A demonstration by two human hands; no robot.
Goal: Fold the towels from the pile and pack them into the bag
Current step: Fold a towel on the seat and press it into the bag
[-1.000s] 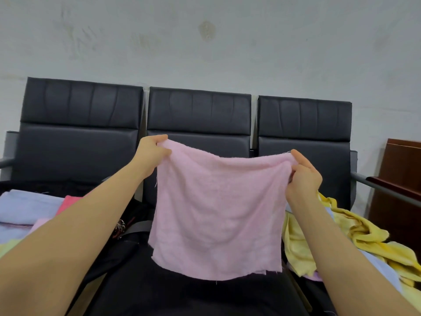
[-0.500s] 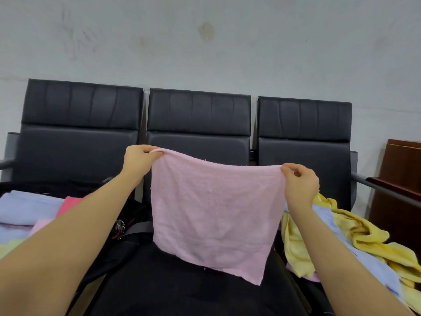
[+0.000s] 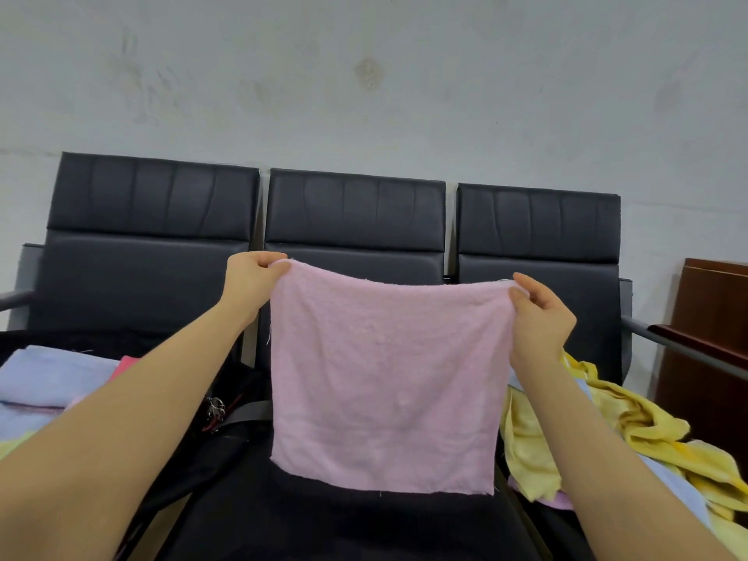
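Pink towel (image 3: 384, 382) hangs flat (unfolded), its top corners at ten and two o'clock pinched by left hand (image 3: 249, 283) and right hand (image 3: 540, 317).

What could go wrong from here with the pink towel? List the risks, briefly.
1. The left hand and right hand pinch only the top corners of the pink towel; a corner could slip and the spread would collapse.
2. Its top edge sags between the hands, so a fold made now may come out uneven.
3. The loose yellow towels lie close on the right; the hanging edge might catch them.
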